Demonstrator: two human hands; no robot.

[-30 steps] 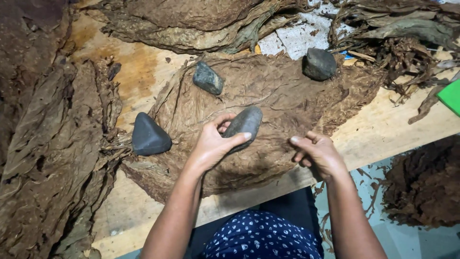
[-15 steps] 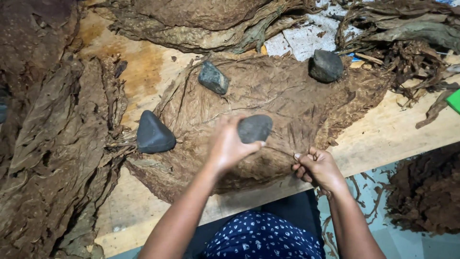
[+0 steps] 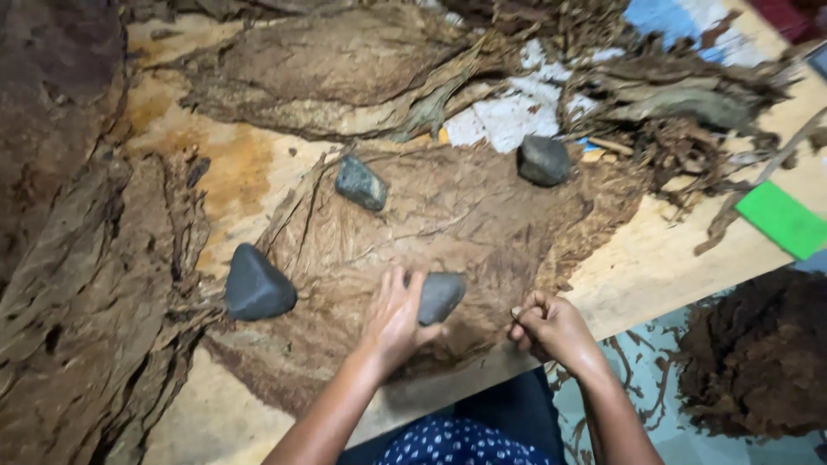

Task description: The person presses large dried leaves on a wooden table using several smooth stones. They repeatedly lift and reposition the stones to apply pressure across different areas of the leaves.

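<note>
On the near edge of the wooden table, I am working over a stack of spread brown tobacco leaves, flattened out wide in front of me. My left hand is grasping a dark grey oval stone, fingers wrapped over its left side and thumb underneath, with the stone sitting down on the near part of the leaves. My right hand is clenched in a pinch on the near edge of the stack, just beside the table's rim, thumb and fingertips closed on the leaf margin.

Three other stones are weighing the stack down: a triangular black stone at the left edge, a greenish grey stone at the far left, and a rounded dark stone at the far right. Heaps of loose dried leaves are lying to my left and across the far side, and a green flat object is resting on the table well to the right.

To do this well, I judge I should be pressing the oval stone flat and steady rather than dragging it, since the leaf looks thin and brittle and could tear. The pinching hand should be pulling gently and evenly, keeping the edge smooth without wrinkling it.
</note>
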